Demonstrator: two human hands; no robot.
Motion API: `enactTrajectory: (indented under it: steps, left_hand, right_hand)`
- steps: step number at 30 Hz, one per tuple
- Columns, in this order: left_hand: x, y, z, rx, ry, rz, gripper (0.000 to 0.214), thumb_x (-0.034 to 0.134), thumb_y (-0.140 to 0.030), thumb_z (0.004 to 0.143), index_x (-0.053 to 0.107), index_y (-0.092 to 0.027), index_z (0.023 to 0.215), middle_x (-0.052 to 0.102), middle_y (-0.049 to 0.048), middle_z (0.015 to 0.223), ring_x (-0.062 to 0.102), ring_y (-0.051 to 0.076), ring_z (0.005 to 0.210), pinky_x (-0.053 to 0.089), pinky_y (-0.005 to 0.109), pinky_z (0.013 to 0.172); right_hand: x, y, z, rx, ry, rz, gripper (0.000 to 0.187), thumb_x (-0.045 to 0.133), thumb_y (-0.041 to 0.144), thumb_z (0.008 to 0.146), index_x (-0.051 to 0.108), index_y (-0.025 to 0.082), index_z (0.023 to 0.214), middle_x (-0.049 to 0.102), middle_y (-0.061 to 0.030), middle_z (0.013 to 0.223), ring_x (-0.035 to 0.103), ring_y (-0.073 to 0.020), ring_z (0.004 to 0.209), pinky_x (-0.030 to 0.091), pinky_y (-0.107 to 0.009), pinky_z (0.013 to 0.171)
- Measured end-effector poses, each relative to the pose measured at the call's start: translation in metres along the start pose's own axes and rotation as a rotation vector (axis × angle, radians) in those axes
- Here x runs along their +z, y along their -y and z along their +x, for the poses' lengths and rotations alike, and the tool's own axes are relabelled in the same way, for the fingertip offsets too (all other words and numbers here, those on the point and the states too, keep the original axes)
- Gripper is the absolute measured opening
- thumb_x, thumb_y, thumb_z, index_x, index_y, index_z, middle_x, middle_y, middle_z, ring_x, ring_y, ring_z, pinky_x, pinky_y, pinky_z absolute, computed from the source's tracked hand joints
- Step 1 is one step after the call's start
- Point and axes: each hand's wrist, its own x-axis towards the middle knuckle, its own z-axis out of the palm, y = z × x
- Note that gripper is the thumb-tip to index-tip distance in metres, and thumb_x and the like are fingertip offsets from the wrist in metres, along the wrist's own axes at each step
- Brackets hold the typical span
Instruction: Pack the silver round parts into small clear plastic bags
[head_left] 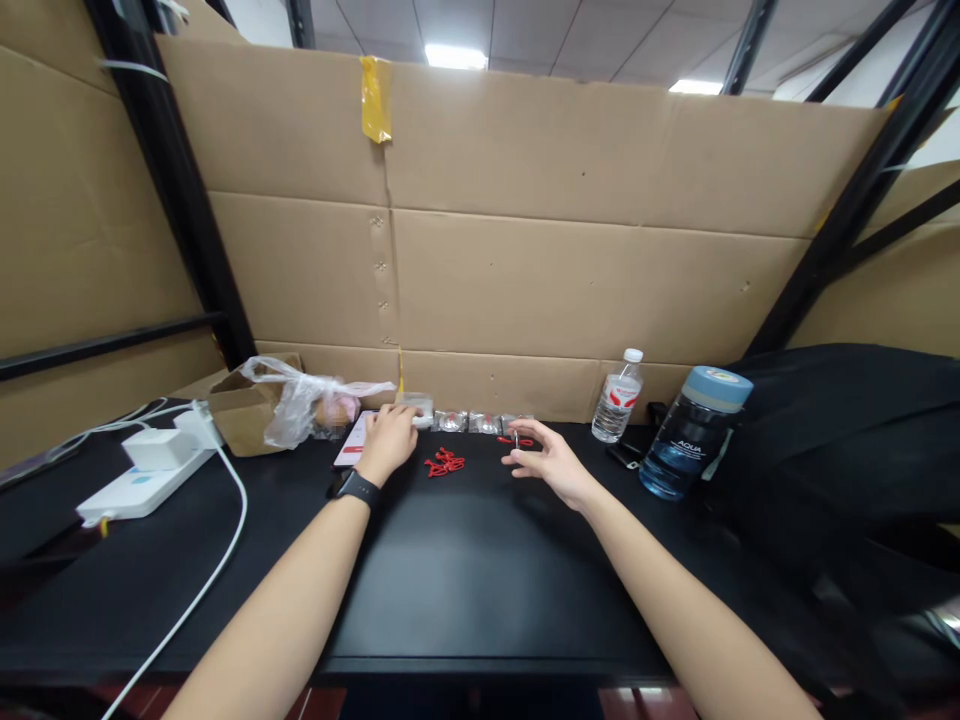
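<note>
My right hand (pixel 551 465) is held above the black table, pinching a small silver ring (pixel 517 440) between thumb and fingertips. A piece of red cord (pixel 525 441) shows just behind those fingers. My left hand (pixel 390 440), with a dark watch at its wrist, rests palm down beside a phone (pixel 351 445). Its fingers stretch forward to the edge of a clear plastic box (pixel 418 405); whether they touch it I cannot tell. Between the hands lies a small pile of red cords (pixel 445 462). Behind it, several clear packets (pixel 451 421) with round silvery contents stand in a row.
Cardboard panels (pixel 525 280) close off the back. On the right are a water bottle (pixel 617 396), a blue-lidded bottle (pixel 694 435) and a black bag (pixel 840 470). To the left, a power strip (pixel 146 485) with white cables sits near a plastic bag (pixel 300 405) and an open carton (pixel 244 415).
</note>
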Motion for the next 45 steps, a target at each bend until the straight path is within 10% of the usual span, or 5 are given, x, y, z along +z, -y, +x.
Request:
enactTrajectory:
  steps: [12, 20, 29, 37, 45]
  left_hand:
    - [0.022, 0.031, 0.004, -0.069, -0.038, 0.112, 0.028, 0.047, -0.026, 0.093, 0.075, -0.019, 0.089, 0.073, 0.0151, 0.103, 0.052, 0.035, 0.111, 0.028, 0.051, 0.096]
    - [0.002, 0.024, 0.007, -0.213, -0.070, 0.010, 0.025, 0.053, -0.029, 0.091, 0.077, -0.023, 0.094, 0.074, 0.0115, 0.105, 0.052, 0.035, 0.115, 0.028, 0.052, 0.096]
    - [-0.021, -0.014, 0.003, -0.049, -0.286, -0.127, 0.014, 0.056, -0.028, 0.089, 0.068, -0.023, 0.089, 0.073, 0.0090, 0.109, 0.053, 0.031, 0.116, 0.028, 0.047, 0.096]
    - [-0.017, -0.103, -0.035, 0.547, 0.233, -0.297, 0.007, 0.050, -0.021, 0.090, 0.056, -0.022, 0.090, 0.070, 0.0003, 0.085, 0.062, 0.018, 0.079, 0.035, 0.035, 0.092]
    - [-0.007, -0.116, -0.051, 0.712, 0.490, -0.376, 0.008, 0.052, -0.027, 0.095, 0.059, -0.023, 0.094, 0.070, 0.0006, 0.095, 0.064, 0.017, 0.087, 0.039, 0.030, 0.085]
  right_hand:
    - [-0.009, -0.004, 0.003, -0.009, -0.021, -0.028, 0.051, 0.081, 0.034, 0.074, 0.061, 0.028, 0.120, 0.051, -0.0096, 0.143, 0.075, -0.0212, 0.092, 0.064, -0.032, 0.073]
    - [-0.012, 0.000, 0.003, -0.019, -0.037, -0.029, 0.049, 0.080, 0.033, 0.074, 0.062, 0.029, 0.120, 0.052, -0.0092, 0.142, 0.075, -0.0215, 0.092, 0.064, -0.032, 0.072]
    - [-0.021, 0.008, 0.005, -0.049, -0.094, -0.064, 0.053, 0.079, 0.036, 0.076, 0.062, 0.029, 0.125, 0.059, -0.0097, 0.137, 0.074, -0.0216, 0.093, 0.062, -0.032, 0.072]
    - [-0.037, 0.008, 0.011, -0.154, -0.150, -0.217, 0.060, 0.083, 0.035, 0.071, 0.061, 0.023, 0.125, 0.071, -0.0104, 0.118, 0.069, -0.0225, 0.102, 0.055, -0.042, 0.095]
    - [-0.047, 0.006, 0.011, -0.211, -0.158, -0.441, 0.057, 0.082, 0.035, 0.070, 0.060, 0.023, 0.122, 0.071, -0.0091, 0.116, 0.067, -0.0222, 0.096, 0.059, -0.038, 0.082]
